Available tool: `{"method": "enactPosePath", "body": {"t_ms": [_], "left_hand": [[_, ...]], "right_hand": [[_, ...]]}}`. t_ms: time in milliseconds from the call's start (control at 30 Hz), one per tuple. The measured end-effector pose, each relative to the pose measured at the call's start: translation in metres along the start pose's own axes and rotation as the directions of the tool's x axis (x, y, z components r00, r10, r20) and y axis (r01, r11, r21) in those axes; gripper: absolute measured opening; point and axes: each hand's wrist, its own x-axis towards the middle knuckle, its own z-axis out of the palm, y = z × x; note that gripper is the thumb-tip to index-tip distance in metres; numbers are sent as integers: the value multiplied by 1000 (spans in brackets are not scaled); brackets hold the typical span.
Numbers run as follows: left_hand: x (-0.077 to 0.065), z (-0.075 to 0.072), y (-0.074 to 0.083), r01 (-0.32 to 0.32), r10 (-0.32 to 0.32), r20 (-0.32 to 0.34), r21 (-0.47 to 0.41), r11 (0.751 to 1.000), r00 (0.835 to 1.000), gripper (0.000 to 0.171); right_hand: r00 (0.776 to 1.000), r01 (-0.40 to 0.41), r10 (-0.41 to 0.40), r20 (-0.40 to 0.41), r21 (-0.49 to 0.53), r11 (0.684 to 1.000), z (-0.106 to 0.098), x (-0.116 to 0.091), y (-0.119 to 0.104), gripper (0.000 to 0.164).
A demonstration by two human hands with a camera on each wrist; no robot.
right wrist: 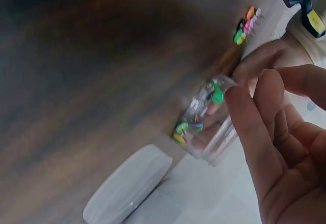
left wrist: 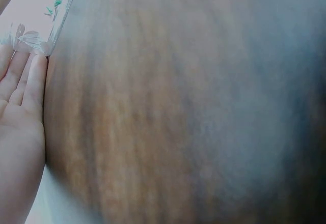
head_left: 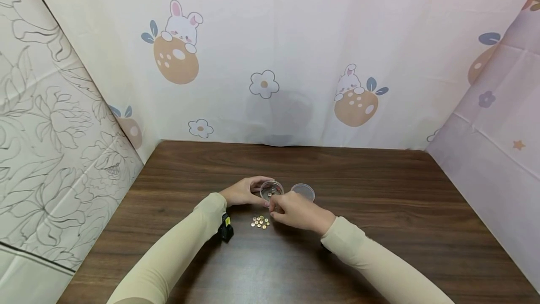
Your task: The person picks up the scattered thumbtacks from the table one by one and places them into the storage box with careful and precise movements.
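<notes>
Cream sleeves (head_left: 168, 252) nearest — hands at a clear container (head_left: 270, 187)
Head: left hand (head_left: 240, 192) curls round it; lid (head_left: 303, 191) and small pieces (head_left: 261, 222) near. Left wrist: fingers (left wrist: 35, 79) touch it. Right wrist: right hand (right wrist: 285, 137) loosely bent beside it — holding anything, cannot tell.

A dark brown wood-grain tabletop (head_left: 379, 191) carries everything, its grain running mostly from side to side and a soft, pale sheen lying on its near middle part. Around its centre stands a clear, round, open plastic container (head_left: 272, 181). Just right of it, apart from it, lies a shallow, round, translucent plastic lid (head_left: 303, 192). Nearer the front, slightly left of the container, small, flat, round, multicoloured pieces (head_left: 260, 222) lie in a loose cluster.
</notes>
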Motion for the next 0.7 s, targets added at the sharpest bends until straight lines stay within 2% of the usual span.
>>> {"method": "enactPosePath", "body": {"t_ms": [100, 367, 700], "left_hand": [[1, 0, -2, -6, 6, 3, 0, 1000, 1000, 74], [9, -2, -24, -25, 25, -3, 19, 1000, 1000, 71], [10, -2, -26, -31, 31, -13, 35, 999, 999, 71]], "right_hand": [[1000, 7, -7, 25, 12, 1000, 3, 0, -2, 6], [997, 4, -6, 81, 23, 1000, 10, 1, -6, 6], [994, 24, -23, 103, -14, 1000, 14, 1, -10, 12]]}}
